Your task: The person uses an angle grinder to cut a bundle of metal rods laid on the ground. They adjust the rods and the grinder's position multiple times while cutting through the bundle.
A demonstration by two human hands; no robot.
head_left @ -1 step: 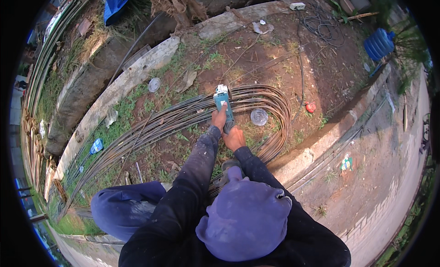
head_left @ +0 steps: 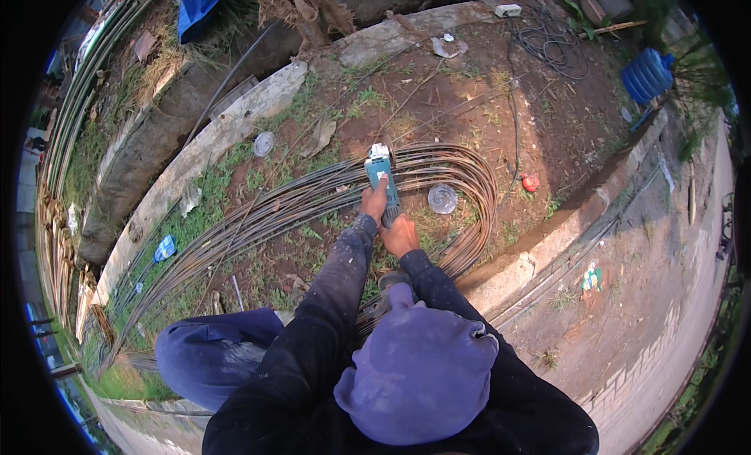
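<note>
My left hand [head_left: 374, 198] grips the body of a teal angle grinder [head_left: 376, 167], thumb along its top, while my right hand [head_left: 400, 234] is wrapped round the dark rear end. The grinder's silver head points away from me, at the upper edge of a bent bundle of rusty steel rods [head_left: 266, 205] lying on soil and grass; whether the disc touches them I cannot tell. Just right of my hands, inside the bend, lies a clear plastic container [head_left: 442, 198]. My purple-clad legs [head_left: 415, 365] are below.
Concrete curbs [head_left: 547, 248] border the soil, with a trench behind the far one and pavement [head_left: 626, 299] at right. A coiled cable [head_left: 551, 48], white socket strip [head_left: 507, 10] and blue water jug [head_left: 646, 78] sit at upper right. Red litter [head_left: 530, 182] lies beside a cable; more rods [head_left: 86, 103] are far left.
</note>
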